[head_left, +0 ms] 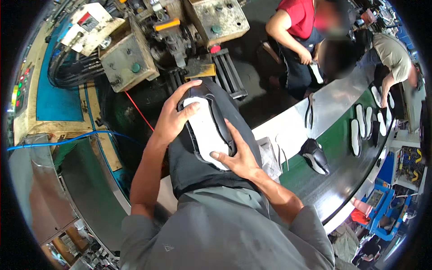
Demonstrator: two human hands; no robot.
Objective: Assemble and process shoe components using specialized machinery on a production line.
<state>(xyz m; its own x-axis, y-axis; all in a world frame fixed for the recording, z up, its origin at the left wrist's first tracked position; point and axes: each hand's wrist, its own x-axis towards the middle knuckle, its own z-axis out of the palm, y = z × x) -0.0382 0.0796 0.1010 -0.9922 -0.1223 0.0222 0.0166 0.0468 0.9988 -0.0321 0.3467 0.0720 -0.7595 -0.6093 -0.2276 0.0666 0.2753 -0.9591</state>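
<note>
Over my lap lies a black shoe upper with its white underside [204, 128] turned up. My left hand [173, 114] is closed around its far end, thumb pressed on the white face and fingers over the black edge. At the near end my right hand [243, 157] grips the right side, its thumb on the white face and its fingers along the dark side wall. The part of the shoe facing my legs is hidden.
A grimy machine [171, 40] stands ahead. To the right, a green conveyor belt [294, 173] carries a black shoe [316, 157] and several white-soled pieces [356, 137]. Two people work beyond it; one, in a red shirt [299, 15], holds a white piece [317, 73]. A blue hose [76, 136] crosses at left.
</note>
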